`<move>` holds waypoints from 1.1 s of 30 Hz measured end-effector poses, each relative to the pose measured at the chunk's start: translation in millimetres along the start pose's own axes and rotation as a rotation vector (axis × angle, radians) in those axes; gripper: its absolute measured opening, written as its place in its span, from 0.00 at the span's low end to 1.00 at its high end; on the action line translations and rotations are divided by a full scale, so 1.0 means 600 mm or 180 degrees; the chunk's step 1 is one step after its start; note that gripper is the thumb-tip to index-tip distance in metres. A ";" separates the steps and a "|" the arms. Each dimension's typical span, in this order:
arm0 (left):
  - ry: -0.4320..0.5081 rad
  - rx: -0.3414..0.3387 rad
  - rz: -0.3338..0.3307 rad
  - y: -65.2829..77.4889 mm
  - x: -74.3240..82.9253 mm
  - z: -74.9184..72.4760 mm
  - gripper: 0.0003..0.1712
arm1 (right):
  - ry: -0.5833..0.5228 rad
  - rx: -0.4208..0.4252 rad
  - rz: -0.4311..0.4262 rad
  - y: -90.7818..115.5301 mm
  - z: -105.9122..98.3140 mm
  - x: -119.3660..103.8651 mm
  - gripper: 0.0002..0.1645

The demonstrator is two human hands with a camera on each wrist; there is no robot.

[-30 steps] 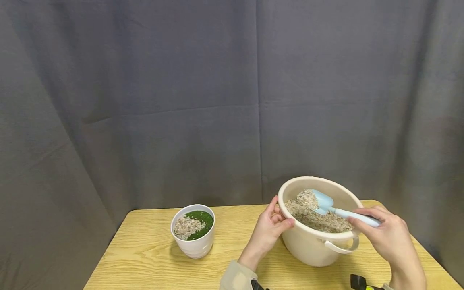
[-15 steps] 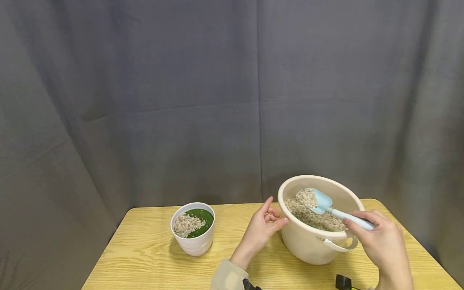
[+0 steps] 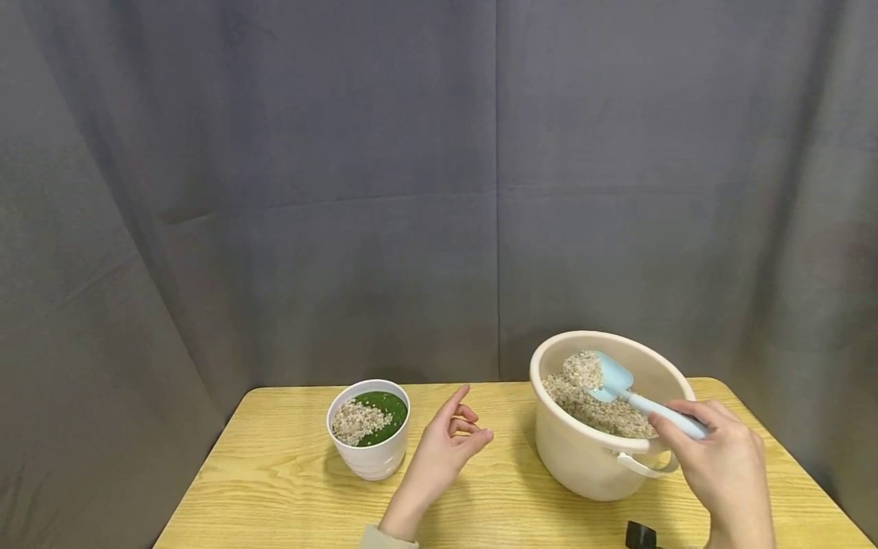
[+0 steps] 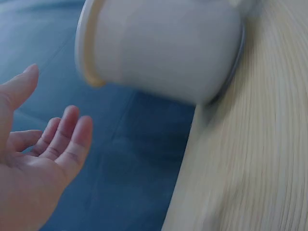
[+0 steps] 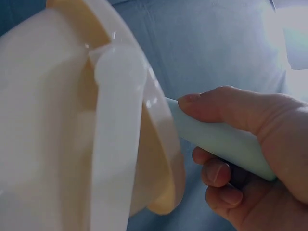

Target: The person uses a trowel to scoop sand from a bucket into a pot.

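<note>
- The right hand (image 3: 730, 457) has its fingers round the blue scoop (image 3: 620, 375), heaped with grains (image 3: 581, 370) above the bucket (image 3: 583, 465), near the far right corner of the bench (image 3: 247, 496).
- The left hand (image 3: 439, 451), fingers loosely parted, holds nothing, beside the white pot (image 3: 373, 461) nearer the far left corner.
- Tilting the scoop or knocking the bucket's rim could spill grains.

Gap between white pot (image 3: 372, 462) and cream bucket (image 3: 583, 467), left fingers (image 3: 453, 402) partly in way; curtain (image 3: 343, 191) blocks rear.
</note>
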State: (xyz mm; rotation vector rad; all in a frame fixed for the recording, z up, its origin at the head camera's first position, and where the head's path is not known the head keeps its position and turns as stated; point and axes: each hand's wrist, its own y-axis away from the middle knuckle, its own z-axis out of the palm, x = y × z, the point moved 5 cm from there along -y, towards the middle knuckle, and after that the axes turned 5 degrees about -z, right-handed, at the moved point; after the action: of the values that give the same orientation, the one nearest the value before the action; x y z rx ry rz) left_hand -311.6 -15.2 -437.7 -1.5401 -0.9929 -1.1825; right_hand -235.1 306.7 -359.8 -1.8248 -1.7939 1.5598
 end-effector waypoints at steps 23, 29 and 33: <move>-0.0849 0.1354 0.0118 0.084 0.023 -0.236 0.41 | -0.0549 -0.0042 -0.0481 -0.004 0.035 -0.094 0.13; -0.1236 0.1598 -0.0006 0.094 0.008 -0.269 0.42 | -0.0700 -0.0149 -0.0512 -0.004 0.052 -0.106 0.13; -0.1317 0.1587 -0.0128 0.099 -0.008 -0.287 0.45 | -0.0787 -0.0296 -0.0487 -0.004 0.069 -0.113 0.12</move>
State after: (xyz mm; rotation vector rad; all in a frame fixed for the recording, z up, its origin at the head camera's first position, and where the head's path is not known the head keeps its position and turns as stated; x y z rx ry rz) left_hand -295.4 -196.8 -434.5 -1.3789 -1.4677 -0.5773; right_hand -249.4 231.0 -340.1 -1.5432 -2.0903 1.7324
